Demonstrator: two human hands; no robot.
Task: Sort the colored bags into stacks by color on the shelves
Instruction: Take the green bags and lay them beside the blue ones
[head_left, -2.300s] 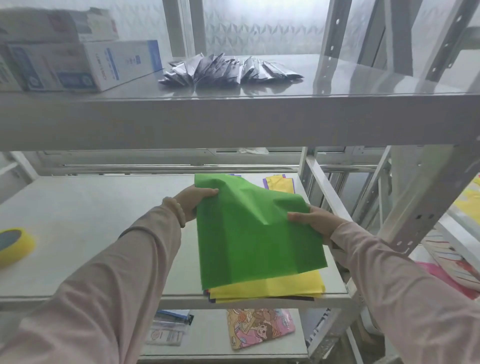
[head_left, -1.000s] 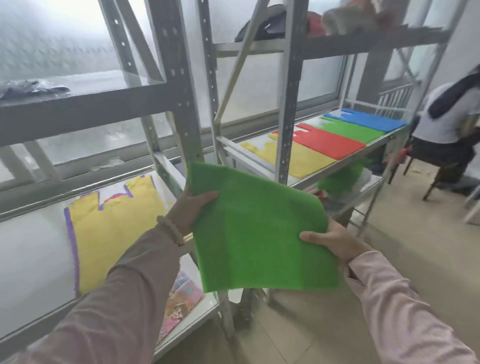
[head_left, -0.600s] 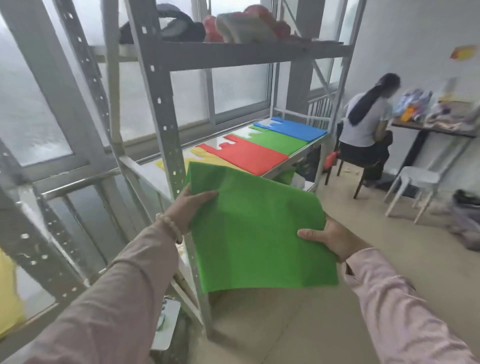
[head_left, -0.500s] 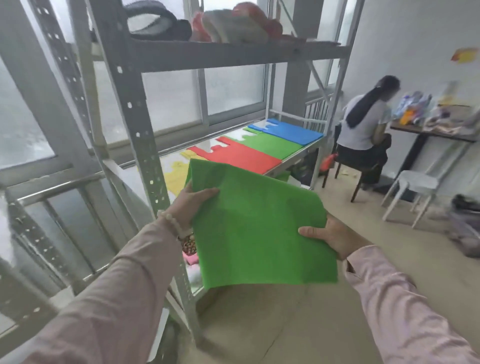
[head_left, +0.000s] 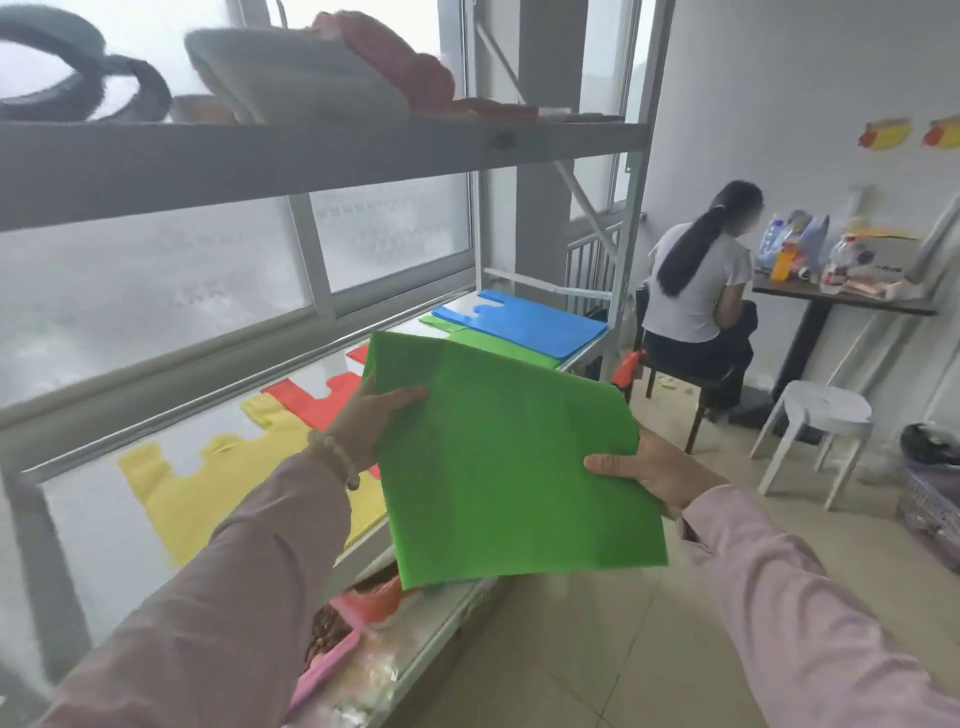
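Head view now swings onto the sorting shelf (head_left: 582, 358), where a moment ago it looked at a different rack with a mixed pile. The green bag (head_left: 509, 467) has travelled with it, and both hands keep their grip: the left hand (head_left: 369, 421) has its fingers clamped on the bag's top left edge, thumb on top, and the right hand (head_left: 649, 470) pinches the right edge the same way. The bag hangs flat in the air, above the shelf's front edge, covering part of the row. Laid out along that shelf are the yellow stack (head_left: 208, 483), then the red stack (head_left: 311, 397), then the green stack (head_left: 498, 345) peeking out past the held bag, and the blue stack (head_left: 524, 325) at the far end. So the carry looks nearly done; what's left is to lay this one on the green pile, between red and blue. An upright post (head_left: 628, 218) stands by the blue end, and a seated person (head_left: 696, 296) works at a counter (head_left: 841, 306) beyond, well apart from the reach.
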